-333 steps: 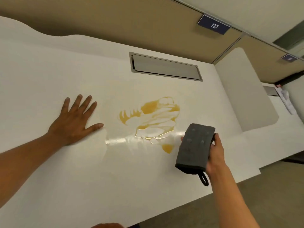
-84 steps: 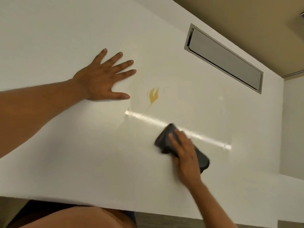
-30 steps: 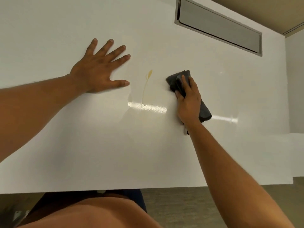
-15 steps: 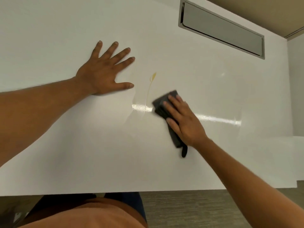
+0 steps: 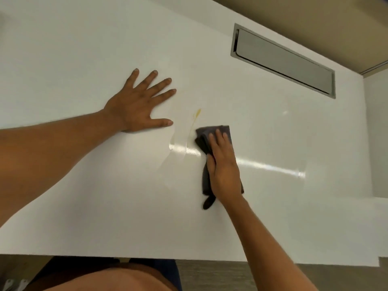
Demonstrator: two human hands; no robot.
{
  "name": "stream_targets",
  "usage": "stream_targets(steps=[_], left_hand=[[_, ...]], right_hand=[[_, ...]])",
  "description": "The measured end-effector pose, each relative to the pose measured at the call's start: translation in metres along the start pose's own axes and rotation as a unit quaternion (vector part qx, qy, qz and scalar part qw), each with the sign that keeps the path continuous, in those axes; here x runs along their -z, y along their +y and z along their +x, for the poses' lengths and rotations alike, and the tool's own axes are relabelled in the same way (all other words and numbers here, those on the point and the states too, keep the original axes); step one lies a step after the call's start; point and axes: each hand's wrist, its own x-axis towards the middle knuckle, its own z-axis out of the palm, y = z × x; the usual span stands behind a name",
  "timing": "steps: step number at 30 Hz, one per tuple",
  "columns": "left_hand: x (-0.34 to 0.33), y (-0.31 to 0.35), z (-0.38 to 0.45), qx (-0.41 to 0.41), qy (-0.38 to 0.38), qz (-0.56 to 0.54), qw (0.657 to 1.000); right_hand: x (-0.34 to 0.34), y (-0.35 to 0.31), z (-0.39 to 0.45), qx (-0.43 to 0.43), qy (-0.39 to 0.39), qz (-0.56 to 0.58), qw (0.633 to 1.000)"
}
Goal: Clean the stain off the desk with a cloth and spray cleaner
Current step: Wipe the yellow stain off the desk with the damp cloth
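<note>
A small yellow stain point(image 5: 197, 113) with a thin faint streak below it remains on the white desk point(image 5: 84, 196). My right hand point(image 5: 223, 166) presses flat on a dark grey cloth point(image 5: 212, 133), just right of and below the stain. The cloth's hanging loop point(image 5: 207, 203) trails toward me. My left hand point(image 5: 140, 103) lies flat on the desk, fingers spread, left of the stain, holding nothing. No spray cleaner is in view.
A grey metal cable hatch point(image 5: 283, 59) is set into the desk at the back right. A beige partition wall point(image 5: 315, 17) rises behind it. A white divider panel point(image 5: 375, 133) stands at the right. The desk's front edge point(image 5: 189, 258) runs near my body.
Most of the large yellow spill has been wiped away. In the last second my right hand swept the cloth down-left and back up beside the small leftover stain. My left hand stayed planted.
</note>
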Motion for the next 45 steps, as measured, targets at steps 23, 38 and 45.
stream_targets(steps=[23, 38, 45], left_hand=[[0.004, 0.0, 0.0, 0.005, -0.022, -0.005, 1.0], [0.005, 0.004, 0.001, 0.004, -0.033, -0.003, 0.999], [0.006, 0.003, 0.002, 0.0, -0.043, -0.003, 0.999]], right_hand=[[0.01, -0.001, -0.022, 0.122, -0.082, -0.005, 0.989], [-0.038, -0.065, -0.045, -0.075, 0.049, -0.02, 0.996], [-0.031, -0.044, -0.022, 0.023, 0.015, -0.041, 0.999]])
